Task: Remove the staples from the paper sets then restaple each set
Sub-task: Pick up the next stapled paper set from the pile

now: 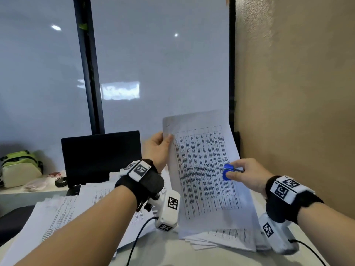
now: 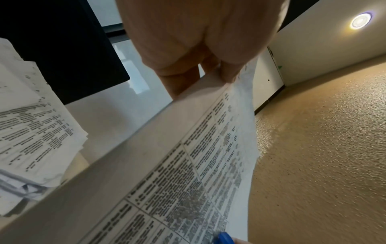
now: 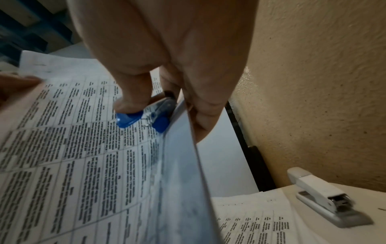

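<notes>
Pinching a blue staple remover [image 1: 227, 172] between thumb and forefinger, the right hand [image 1: 247, 174] works at the right edge of a printed paper set [image 1: 203, 169], while the left hand [image 1: 158, 148] grips its upper left corner, holding it upright and taut above the tabletop [image 1: 165, 250], likely to steady the staple. A white stapler [image 3: 325, 196] waits near the tabletop's right edge, beside more paper stacks [image 1: 67, 214].

The paper set [image 1: 203, 169] is white, printed with a black-ruled table of dense dark text; the staple remover [image 1: 227, 172] is bright blue; the stapler [image 3: 325, 196] is white with a grey base; the wristbands [image 1: 276, 196] — black — carry black-and-white square codes; the wall [image 1: 297, 93] is speckled tan.
</notes>
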A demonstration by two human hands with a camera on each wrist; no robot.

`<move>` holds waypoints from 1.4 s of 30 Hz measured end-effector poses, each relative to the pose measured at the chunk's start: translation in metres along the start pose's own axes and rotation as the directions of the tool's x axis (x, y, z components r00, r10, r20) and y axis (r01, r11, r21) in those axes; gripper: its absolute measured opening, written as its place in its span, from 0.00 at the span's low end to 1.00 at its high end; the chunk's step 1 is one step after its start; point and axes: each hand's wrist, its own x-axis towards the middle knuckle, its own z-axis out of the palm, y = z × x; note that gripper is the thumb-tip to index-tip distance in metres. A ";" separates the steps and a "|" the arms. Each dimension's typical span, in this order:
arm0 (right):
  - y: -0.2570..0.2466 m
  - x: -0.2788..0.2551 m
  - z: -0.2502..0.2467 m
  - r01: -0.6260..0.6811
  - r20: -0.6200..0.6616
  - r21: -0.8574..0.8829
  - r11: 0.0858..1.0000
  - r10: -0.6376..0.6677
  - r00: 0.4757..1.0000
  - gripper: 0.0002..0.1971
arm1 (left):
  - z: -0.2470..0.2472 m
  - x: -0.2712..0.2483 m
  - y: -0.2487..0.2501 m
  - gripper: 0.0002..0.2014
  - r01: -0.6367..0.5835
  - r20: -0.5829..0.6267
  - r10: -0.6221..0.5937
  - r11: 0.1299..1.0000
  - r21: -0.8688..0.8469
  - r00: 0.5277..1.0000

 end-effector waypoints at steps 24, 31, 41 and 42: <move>-0.141 0.012 0.011 0.582 -0.161 -0.553 0.597 -0.762 0.628 0.13 | 0.021 -0.025 0.034 0.12 0.093 0.251 -0.026 0.961 -0.262 0.968; -0.144 0.010 0.012 0.592 -0.162 -0.541 0.598 -0.765 0.624 0.12 | 0.021 -0.028 0.039 0.13 0.096 0.233 -0.032 0.958 -0.271 0.972; -0.144 0.010 0.013 0.604 -0.170 -0.543 0.583 -0.781 0.601 0.13 | 0.027 -0.028 0.042 0.13 0.073 0.222 -0.013 0.962 -0.263 0.975; -0.144 0.010 0.012 0.602 -0.168 -0.546 0.583 -0.780 0.603 0.13 | 0.027 -0.028 0.043 0.13 0.070 0.222 -0.011 0.964 -0.257 0.975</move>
